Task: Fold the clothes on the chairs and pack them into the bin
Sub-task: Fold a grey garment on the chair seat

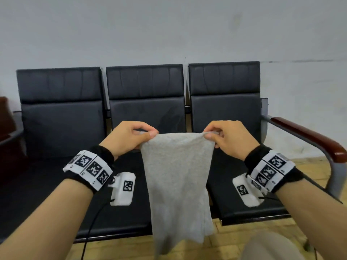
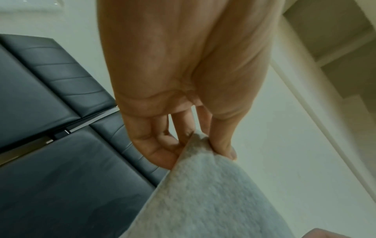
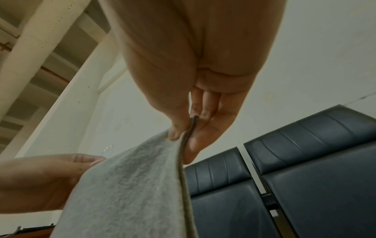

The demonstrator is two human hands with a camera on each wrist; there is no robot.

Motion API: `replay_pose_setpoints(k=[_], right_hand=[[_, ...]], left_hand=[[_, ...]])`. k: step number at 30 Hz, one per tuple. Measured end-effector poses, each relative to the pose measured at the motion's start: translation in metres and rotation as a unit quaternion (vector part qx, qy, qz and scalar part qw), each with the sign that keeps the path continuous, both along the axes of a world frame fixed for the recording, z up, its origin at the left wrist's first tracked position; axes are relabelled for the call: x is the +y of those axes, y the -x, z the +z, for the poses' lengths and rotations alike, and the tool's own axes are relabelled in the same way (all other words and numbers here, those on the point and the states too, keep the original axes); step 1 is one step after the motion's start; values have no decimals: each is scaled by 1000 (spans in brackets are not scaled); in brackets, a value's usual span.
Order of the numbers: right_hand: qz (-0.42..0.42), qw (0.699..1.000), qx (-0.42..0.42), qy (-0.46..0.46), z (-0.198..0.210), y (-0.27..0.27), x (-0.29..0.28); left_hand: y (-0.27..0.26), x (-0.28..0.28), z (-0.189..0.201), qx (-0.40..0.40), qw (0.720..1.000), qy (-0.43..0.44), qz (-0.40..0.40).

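Hands (image 1: pixel 129 136) (image 1: pixel 230 137) pinch grey garment (image 1: pixel 178 177), probably folded, before chairs (image 1: pixel 146 102).

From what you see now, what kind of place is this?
Probably a waiting area or lobby: a row of joined black padded chairs with a wooden armrest stands against a bare pale wall. Both hands hold up a grey garment.

A plain pale grey-white painted wall (image 1: pixel 169 30) is filling the far side. A yellowish tiled floor (image 1: pixel 308 166) is showing at the near right. Pale concrete ceiling beams (image 3: pixel 36 41) are running overhead, catching soft, even light.
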State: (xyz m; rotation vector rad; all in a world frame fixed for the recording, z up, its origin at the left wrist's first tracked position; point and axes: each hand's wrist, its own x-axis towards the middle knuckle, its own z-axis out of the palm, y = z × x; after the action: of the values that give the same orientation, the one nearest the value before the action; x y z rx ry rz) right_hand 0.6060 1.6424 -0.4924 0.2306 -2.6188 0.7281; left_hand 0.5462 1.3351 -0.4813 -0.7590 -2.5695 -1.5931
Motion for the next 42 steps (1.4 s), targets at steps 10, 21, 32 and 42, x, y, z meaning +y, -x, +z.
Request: replay_pose_setpoints(k=[10,21,32,42], right_hand=[[-40,998,-34,-18,5,28,4],[-79,991,96,57,82,83,9],[56,994,-73,-53,-13,53,2],[97,954,-283,-27,-153,79,-7]], left_hand=[[21,5,9,78,976,195,49],[84,11,85,233,953,142,133],[48,-20,-21,-29,981,185,-58],[66,-35,-186,-226,965,134,-14]])
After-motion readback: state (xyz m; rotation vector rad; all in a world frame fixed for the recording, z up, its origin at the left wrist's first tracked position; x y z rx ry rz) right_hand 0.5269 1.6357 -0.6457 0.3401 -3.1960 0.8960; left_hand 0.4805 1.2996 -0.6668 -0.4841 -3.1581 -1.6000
